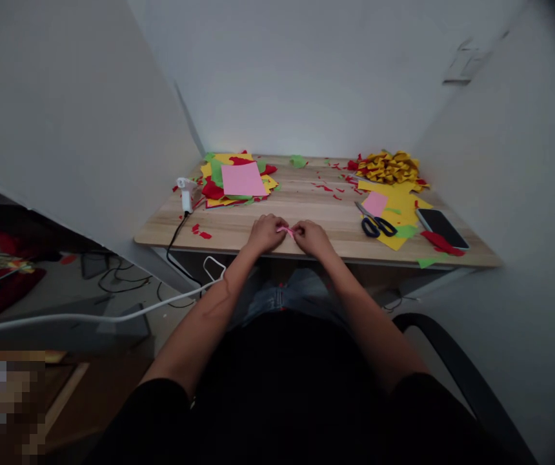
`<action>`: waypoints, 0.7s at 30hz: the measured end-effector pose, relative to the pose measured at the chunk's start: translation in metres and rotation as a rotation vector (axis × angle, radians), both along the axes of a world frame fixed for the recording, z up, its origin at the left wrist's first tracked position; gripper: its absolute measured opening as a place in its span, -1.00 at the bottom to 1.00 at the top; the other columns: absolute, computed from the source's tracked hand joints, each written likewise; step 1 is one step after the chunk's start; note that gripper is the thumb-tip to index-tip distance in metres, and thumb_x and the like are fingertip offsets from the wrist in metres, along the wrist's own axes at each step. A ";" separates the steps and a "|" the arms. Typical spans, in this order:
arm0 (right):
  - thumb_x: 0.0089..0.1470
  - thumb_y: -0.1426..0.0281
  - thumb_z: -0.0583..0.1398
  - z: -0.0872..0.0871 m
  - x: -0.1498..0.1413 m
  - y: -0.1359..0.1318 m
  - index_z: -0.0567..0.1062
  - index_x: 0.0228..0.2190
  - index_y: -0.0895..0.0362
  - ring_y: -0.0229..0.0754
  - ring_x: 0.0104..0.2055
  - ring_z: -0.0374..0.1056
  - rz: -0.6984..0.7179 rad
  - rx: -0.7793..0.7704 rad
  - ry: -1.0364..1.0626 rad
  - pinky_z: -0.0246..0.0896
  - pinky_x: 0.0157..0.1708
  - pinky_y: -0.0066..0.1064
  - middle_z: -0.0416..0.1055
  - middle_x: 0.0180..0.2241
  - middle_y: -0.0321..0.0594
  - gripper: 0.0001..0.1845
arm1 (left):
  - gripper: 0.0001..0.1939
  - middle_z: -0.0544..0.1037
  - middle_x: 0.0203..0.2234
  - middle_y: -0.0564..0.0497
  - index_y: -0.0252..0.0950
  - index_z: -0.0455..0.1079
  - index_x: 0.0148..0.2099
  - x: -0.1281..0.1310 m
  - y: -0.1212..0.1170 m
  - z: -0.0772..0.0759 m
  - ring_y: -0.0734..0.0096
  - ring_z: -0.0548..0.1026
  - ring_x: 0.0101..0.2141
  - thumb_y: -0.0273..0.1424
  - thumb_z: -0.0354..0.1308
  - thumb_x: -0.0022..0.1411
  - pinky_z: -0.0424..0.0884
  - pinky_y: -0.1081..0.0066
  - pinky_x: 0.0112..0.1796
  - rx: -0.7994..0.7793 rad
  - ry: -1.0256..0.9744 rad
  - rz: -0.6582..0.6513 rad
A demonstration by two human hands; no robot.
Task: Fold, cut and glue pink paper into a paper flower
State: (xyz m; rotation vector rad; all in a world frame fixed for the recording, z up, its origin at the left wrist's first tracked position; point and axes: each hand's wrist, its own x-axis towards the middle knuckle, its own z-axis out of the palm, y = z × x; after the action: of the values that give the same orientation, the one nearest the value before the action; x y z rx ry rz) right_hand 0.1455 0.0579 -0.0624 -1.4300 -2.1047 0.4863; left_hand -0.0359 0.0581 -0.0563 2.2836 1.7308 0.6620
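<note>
Over the table's front edge, a narrow pink paper strip (286, 230) is stretched between my two hands. My left hand (268, 233) pinches its left end, fingers closed. The other end is pinched by my right hand (312, 237). How the strip is folded or twisted is too small to tell. Behind my left hand, a pink paper sheet (244, 179) lies on a pile of yellow, green and red paper. To the right of my right hand, scissors (377, 225) with dark handles rest on yellow paper (403, 205), beside a smaller pink piece (375, 204).
A heap of yellow ruffled paper (390, 169) stands at the back right. A phone (442, 228) lies near the right partition, with red scraps (442, 243) by it. At the left stands a white glue gun-like device (186, 196) with a black cord. Red scraps dot the wooden table (229, 226).
</note>
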 end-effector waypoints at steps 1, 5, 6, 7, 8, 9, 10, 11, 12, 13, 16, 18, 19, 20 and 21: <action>0.14 0.42 0.17 0.000 0.000 0.004 0.58 -0.27 0.15 -0.10 -0.19 0.41 -0.019 0.000 0.022 0.21 -0.14 -0.34 0.55 -0.24 -0.08 -0.82 | -0.71 0.56 -0.13 -0.13 -0.24 0.56 -0.04 0.001 0.003 0.000 0.09 0.44 -0.04 -0.31 0.17 0.23 0.32 0.16 0.05 -0.004 -0.027 0.003; 0.18 0.37 0.12 -0.002 0.002 0.018 0.54 -0.25 0.16 -0.14 -0.26 0.40 -0.048 0.010 0.149 0.21 -0.23 -0.37 0.56 -0.26 -0.11 -0.79 | -0.64 0.57 -0.05 -0.12 -0.28 0.52 0.05 0.002 0.015 -0.002 0.17 0.47 -0.03 -0.26 0.13 0.28 0.36 0.25 0.03 -0.009 -0.165 -0.032; 0.19 0.35 0.12 -0.004 0.003 0.020 0.53 -0.24 0.16 -0.16 -0.28 0.40 -0.041 0.010 0.185 0.22 -0.25 -0.38 0.56 -0.27 -0.13 -0.78 | -0.64 0.58 -0.04 -0.11 -0.30 0.52 0.05 0.002 0.018 -0.003 0.21 0.49 -0.04 -0.27 0.08 0.32 0.37 0.28 0.02 -0.011 -0.200 -0.048; 0.18 0.34 0.12 -0.005 0.004 0.022 0.52 -0.24 0.16 -0.18 -0.30 0.40 -0.030 0.009 0.218 0.22 -0.27 -0.40 0.55 -0.29 -0.15 -0.78 | -0.65 0.60 -0.06 -0.10 -0.31 0.52 0.04 0.002 0.020 -0.003 0.25 0.51 -0.07 -0.29 0.04 0.34 0.39 0.32 -0.01 -0.014 -0.233 -0.064; 0.17 0.33 0.12 -0.007 0.005 0.024 0.52 -0.25 0.16 -0.20 -0.31 0.39 -0.016 0.005 0.248 0.22 -0.28 -0.42 0.55 -0.31 -0.18 -0.78 | -0.65 0.61 -0.10 -0.09 -0.33 0.51 0.04 0.002 0.022 -0.004 0.28 0.52 -0.10 -0.32 0.02 0.35 0.41 0.34 -0.04 -0.015 -0.263 -0.077; 0.16 0.33 0.13 -0.009 0.005 0.025 0.52 -0.26 0.16 -0.21 -0.33 0.39 -0.003 0.000 0.275 0.22 -0.30 -0.43 0.54 -0.33 -0.20 -0.79 | -0.66 0.62 -0.14 -0.08 -0.34 0.50 0.04 0.002 0.023 -0.004 0.30 0.54 -0.14 -0.35 0.03 0.34 0.42 0.36 -0.07 -0.012 -0.290 -0.081; 0.14 0.33 0.14 -0.011 0.005 0.025 0.52 -0.26 0.15 -0.22 -0.34 0.39 0.005 -0.005 0.298 0.23 -0.31 -0.44 0.54 -0.35 -0.22 -0.80 | -0.67 0.62 -0.16 -0.09 -0.35 0.48 0.05 0.003 0.023 -0.003 0.31 0.54 -0.16 -0.38 0.04 0.32 0.42 0.35 -0.08 0.000 -0.313 -0.077; 0.12 0.34 0.15 -0.012 0.006 0.025 0.52 -0.26 0.15 -0.22 -0.34 0.39 0.007 -0.007 0.319 0.23 -0.31 -0.44 0.53 -0.36 -0.24 -0.80 | -0.66 0.62 -0.15 -0.10 -0.36 0.46 0.08 0.003 0.020 -0.002 0.30 0.53 -0.15 -0.42 0.05 0.30 0.42 0.33 -0.06 0.021 -0.335 -0.065; 0.10 0.35 0.15 -0.014 0.005 0.026 0.52 -0.26 0.14 -0.22 -0.35 0.39 0.001 -0.008 0.337 0.22 -0.31 -0.44 0.53 -0.36 -0.24 -0.80 | -0.64 0.60 -0.12 -0.11 -0.36 0.43 0.10 0.004 0.015 -0.001 0.28 0.52 -0.12 -0.45 0.05 0.29 0.40 0.30 -0.03 0.048 -0.354 -0.050; 0.09 0.37 0.16 -0.015 0.005 0.026 0.52 -0.25 0.14 -0.22 -0.35 0.38 -0.009 -0.008 0.353 0.22 -0.31 -0.43 0.52 -0.36 -0.25 -0.80 | -0.62 0.57 -0.06 -0.13 -0.35 0.40 0.13 0.006 0.008 0.000 0.26 0.49 -0.06 -0.49 0.02 0.28 0.37 0.26 0.03 0.077 -0.370 -0.037; 0.06 0.38 0.17 -0.017 0.005 0.025 0.52 -0.25 0.12 -0.22 -0.37 0.37 -0.037 -0.008 0.379 0.21 -0.33 -0.42 0.49 -0.41 -0.27 -0.80 | -0.65 0.52 0.02 -0.15 -0.30 0.40 0.09 0.017 -0.030 -0.002 0.24 0.43 0.05 -0.47 -0.08 0.36 0.30 0.20 0.12 0.095 -0.381 -0.080; 0.05 0.38 0.17 -0.017 0.004 0.024 0.52 -0.26 0.10 -0.22 -0.39 0.35 -0.047 -0.009 0.382 0.19 -0.35 -0.42 0.48 -0.42 -0.30 -0.81 | -0.69 0.57 -0.09 -0.10 -0.27 0.48 -0.07 0.028 -0.062 -0.013 0.31 0.49 -0.03 -0.49 -0.09 0.36 0.35 0.26 0.07 0.010 -0.340 -0.182; 0.05 0.38 0.17 -0.017 0.004 0.024 0.52 -0.27 0.09 -0.22 -0.40 0.34 -0.051 -0.011 0.380 0.18 -0.36 -0.42 0.48 -0.43 -0.30 -0.81 | -0.74 0.59 -0.18 -0.05 -0.25 0.51 -0.18 0.033 -0.076 -0.021 0.35 0.52 -0.10 -0.49 -0.03 0.33 0.39 0.32 0.02 -0.057 -0.307 -0.252; 0.05 0.38 0.17 -0.017 0.004 0.023 0.52 -0.27 0.09 -0.22 -0.40 0.34 -0.055 -0.012 0.378 0.18 -0.37 -0.42 0.48 -0.43 -0.30 -0.82 | -0.79 0.60 -0.28 0.01 -0.23 0.51 -0.28 0.037 -0.087 -0.030 0.39 0.54 -0.18 -0.49 0.05 0.30 0.42 0.37 -0.05 -0.134 -0.266 -0.319; 0.05 0.38 0.17 -0.016 0.004 0.023 0.52 -0.27 0.09 -0.22 -0.40 0.34 -0.059 -0.014 0.375 0.18 -0.37 -0.42 0.48 -0.42 -0.30 -0.82 | -0.84 0.59 -0.35 0.04 -0.23 0.51 -0.34 0.039 -0.094 -0.040 0.42 0.55 -0.25 -0.50 0.13 0.26 0.45 0.41 -0.11 -0.214 -0.220 -0.362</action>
State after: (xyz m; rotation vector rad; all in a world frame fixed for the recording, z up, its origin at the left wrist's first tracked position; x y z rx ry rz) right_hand 0.1495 0.0806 -0.0782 -1.2884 -1.7594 0.6881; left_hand 0.0033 -0.0360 -0.0964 2.1977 1.1867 0.5931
